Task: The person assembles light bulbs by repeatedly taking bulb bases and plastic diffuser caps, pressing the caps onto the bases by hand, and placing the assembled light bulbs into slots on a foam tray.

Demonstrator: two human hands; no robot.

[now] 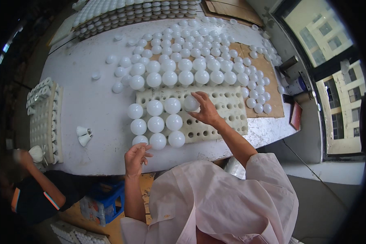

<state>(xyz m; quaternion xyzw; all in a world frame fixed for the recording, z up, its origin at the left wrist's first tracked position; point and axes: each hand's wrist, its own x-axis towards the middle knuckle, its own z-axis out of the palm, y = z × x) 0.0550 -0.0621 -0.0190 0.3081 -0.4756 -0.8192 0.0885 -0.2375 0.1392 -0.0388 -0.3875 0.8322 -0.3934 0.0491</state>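
My right hand (pixel 208 110) grips a round white bulb cover (pixel 190 103) between thumb and fingers, over a pale foam tray (pixel 225 106) full of holes. Left of it, several white globes stand in rows on the tray, among them a globe (pixel 173 105) beside the held one. At the tray's near left corner is my left hand (pixel 136 158), its fingers loosely bent and apart. A globe (pixel 140 140) lies just beyond those fingertips; whether they touch it I cannot tell.
Many white globes (pixel 185 64) crowd the table beyond the tray, partly on brown cardboard (pixel 274 106). Two white lamp bases (pixel 84 136) lie to the left, near an upright foam tray (pixel 41 118). Another person's arm (pixel 44 179) reaches in there. A window stands right.
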